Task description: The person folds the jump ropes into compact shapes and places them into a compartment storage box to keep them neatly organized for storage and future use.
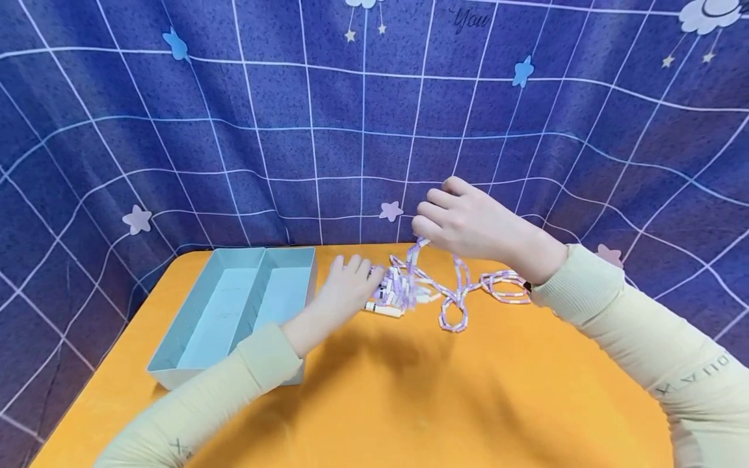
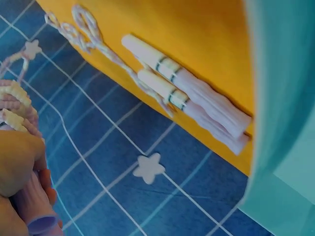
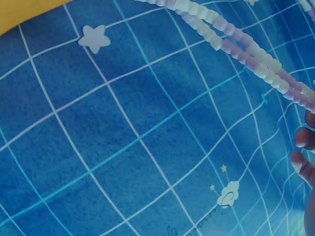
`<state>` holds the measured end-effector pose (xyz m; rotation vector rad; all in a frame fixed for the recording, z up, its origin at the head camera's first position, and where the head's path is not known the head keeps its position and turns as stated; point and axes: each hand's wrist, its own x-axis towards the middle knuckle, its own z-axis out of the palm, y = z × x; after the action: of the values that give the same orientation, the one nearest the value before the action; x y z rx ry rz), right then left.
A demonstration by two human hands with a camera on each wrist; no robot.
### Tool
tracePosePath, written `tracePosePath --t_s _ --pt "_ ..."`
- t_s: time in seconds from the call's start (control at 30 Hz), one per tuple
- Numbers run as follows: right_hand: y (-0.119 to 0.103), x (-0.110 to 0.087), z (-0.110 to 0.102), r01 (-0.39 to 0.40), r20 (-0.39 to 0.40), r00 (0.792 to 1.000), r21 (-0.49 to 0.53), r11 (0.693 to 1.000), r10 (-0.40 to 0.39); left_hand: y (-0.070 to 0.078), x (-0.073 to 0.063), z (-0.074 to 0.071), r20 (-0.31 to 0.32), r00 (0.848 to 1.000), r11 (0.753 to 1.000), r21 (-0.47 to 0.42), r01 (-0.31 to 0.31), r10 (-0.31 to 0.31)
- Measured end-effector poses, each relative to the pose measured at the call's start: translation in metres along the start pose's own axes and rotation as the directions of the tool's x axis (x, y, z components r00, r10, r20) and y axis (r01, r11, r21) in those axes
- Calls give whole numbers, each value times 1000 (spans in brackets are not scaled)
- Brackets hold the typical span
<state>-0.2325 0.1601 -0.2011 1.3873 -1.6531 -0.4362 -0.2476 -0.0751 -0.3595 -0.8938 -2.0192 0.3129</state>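
Head view: beaded rope [image 1: 453, 327], 5 o'clock, lilac-and-white segments; tray [image 1: 222, 312], 8 o'clock, solid pale blue; table [image 1: 374, 422], 6 o'clock, plain orange; curtain [image 1: 392, 107], 12 o'clock, blue, white and light-blue grid, star print. Left wrist view: handles [image 2: 189, 84], 1 o'clock, cream and lilac, black-banded.

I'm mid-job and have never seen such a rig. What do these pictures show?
There is no machine: these are a person's bare hands. The wide picture comes from a camera on the head, the second from the left wrist, the third from the right. On the orange table stands a blue box with two compartments; near it lie two handles and loops of beaded rope. The left hand grips a bunched rope and a purple tube; the right hand holds up a doubled strand.
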Motion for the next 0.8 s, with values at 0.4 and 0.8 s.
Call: tracePosePath --t_s 0.4,0.8 --pt "5 -12 26 -49 90 995 16 999 47 26 5 -24 -70 966 967 -40 -253 250" --pt "4 -42 54 -155 119 982 49 987 148 28 1 -50 -206 944 948 -137 -289 258"
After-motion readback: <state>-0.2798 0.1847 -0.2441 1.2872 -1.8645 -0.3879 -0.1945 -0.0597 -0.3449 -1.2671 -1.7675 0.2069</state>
